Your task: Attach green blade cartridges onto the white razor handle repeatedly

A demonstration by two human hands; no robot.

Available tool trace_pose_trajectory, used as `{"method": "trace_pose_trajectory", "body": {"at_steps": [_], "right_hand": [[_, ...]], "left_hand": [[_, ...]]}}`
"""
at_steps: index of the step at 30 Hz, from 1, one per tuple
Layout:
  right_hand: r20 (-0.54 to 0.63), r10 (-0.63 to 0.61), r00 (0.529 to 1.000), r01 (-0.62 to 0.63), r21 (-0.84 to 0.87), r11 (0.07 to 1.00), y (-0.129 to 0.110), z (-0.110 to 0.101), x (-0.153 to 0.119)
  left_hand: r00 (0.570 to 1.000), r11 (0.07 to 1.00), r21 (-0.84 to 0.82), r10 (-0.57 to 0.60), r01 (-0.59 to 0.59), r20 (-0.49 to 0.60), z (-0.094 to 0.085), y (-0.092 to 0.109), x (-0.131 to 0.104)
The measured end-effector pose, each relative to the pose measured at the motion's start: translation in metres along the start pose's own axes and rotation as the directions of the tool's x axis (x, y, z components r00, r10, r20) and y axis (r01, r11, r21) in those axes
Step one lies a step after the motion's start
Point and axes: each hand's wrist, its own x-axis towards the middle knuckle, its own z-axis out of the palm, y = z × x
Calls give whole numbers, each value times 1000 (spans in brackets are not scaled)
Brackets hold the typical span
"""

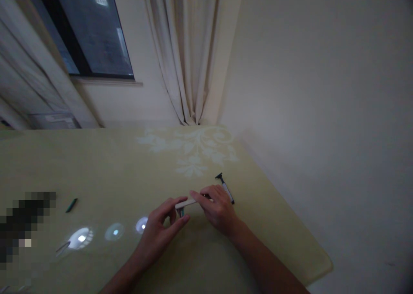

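Note:
Between my hands is a slim pale bar (187, 204), held just above the table, with a small teal and dark part under its left end. Its exact kind is hard to make out. My left hand (163, 221) pinches that left end between thumb and fingers. The fingers of my right hand (219, 205) close over the other end and hide it. Just beyond my right hand a razor (226, 188) with a dark T-shaped head and a grey-and-black handle lies on the table, partly covered by the hand.
The glossy yellow-green table (264, 225) has a pale floral pattern and a rounded right corner beside the wall. A small dark green strip (71, 205) lies to the left. Near it are a pixelated dark area and a thin, tweezer-like item (63, 248). Curtains (190, 61) hang behind.

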Motion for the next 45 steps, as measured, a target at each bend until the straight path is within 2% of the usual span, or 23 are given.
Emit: {"method": "trace_pose_trajectory", "body": {"at_steps": [3,9,16,21,28,34,40,45], "right_hand": [[14,-23,1000,23,26,999,-4,0,0],[-8,40,999,-40,-6,999,5,-8,1],[-17,-20,1000,21,51,998,-5,-5,2],[-58,34,998,-32,47,998,2,-9,3],[-39,-9,999,12,90,996,-4,-4,2],[-78,54,995,-46,98,994,5,-7,2],[-62,24,998,-17,121,992,-4,-4,2],[-94,38,995,-28,107,994,0,-7,2]], "left_hand": [[1000,1000,-10,0,0,2,0,0,0],[1000,1000,11,12,-12,-17,0,4,-1],[1000,1000,-1,-7,7,5,0,-2,-1],[1000,1000,29,5,-5,-15,0,3,-1],[1000,1000,0,-8,8,0,0,1,-1],[1000,1000,24,6,-6,-17,0,4,-1],[1000,1000,3,1,-1,-18,2,-1,-1],[1000,1000,20,5,-5,-10,1,0,-2]]}}
